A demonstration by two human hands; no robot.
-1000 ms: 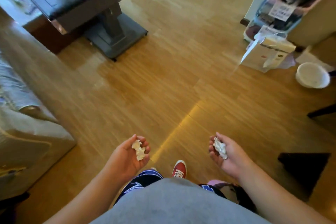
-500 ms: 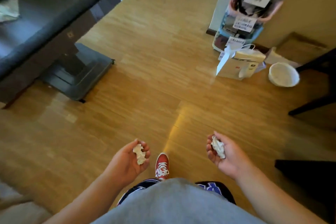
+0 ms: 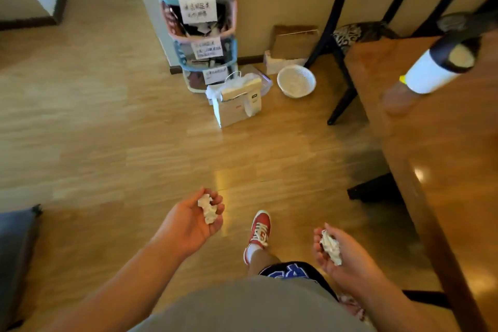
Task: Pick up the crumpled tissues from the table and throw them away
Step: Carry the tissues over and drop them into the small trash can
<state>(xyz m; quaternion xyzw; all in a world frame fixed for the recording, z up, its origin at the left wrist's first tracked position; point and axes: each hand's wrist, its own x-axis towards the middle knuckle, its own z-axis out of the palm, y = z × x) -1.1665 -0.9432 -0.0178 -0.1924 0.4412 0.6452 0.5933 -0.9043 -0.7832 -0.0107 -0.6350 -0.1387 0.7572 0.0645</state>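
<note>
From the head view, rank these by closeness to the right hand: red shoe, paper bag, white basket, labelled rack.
1. Red shoe, just left of the right hand.
2. Paper bag, ahead on the floor.
3. White basket, ahead, right of the bag.
4. Labelled rack, farthest, by the wall.

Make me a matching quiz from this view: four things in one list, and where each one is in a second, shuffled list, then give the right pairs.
Things:
1. left-hand tissue
2. right-hand tissue
3. white basket
4. white bottle

Places:
A. on the floor by the wall, next to the paper bag
B. lying in the cupped right hand
C. on the wooden table at the right
D. lying in the cupped left hand

Pairs: 1-D, 2-B, 3-A, 4-C
</note>
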